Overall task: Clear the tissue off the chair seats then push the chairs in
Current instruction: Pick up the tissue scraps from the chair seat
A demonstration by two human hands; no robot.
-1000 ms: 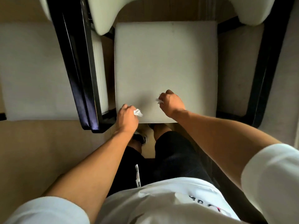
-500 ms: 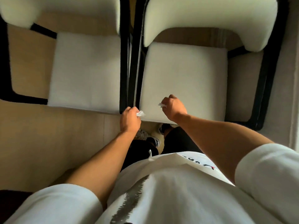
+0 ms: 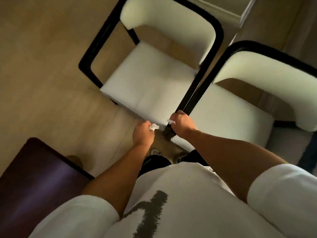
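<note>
Two white-cushioned chairs with black frames stand side by side: the left chair (image 3: 151, 79) and the right chair (image 3: 228, 115). Both seats show bare white cushion. My left hand (image 3: 143, 134) is closed around a crumpled white tissue (image 3: 154, 126), just off the front corner of the left chair's seat. My right hand (image 3: 182, 123) is closed on another small piece of tissue (image 3: 171, 121), above the black frame posts between the two chairs.
A dark purple-brown table corner (image 3: 39, 179) sits at the lower left, close to my left arm. Beige floor (image 3: 42, 74) spreads to the left of the chairs. A pale wall or cabinet edge (image 3: 240, 16) runs behind the chairs.
The view has swung left and tilted, so the left chair now fills the centre and the table corner appears. Both hands stay closed on tissue and have shifted from the right seat's front edge toward the gap between chairs.
</note>
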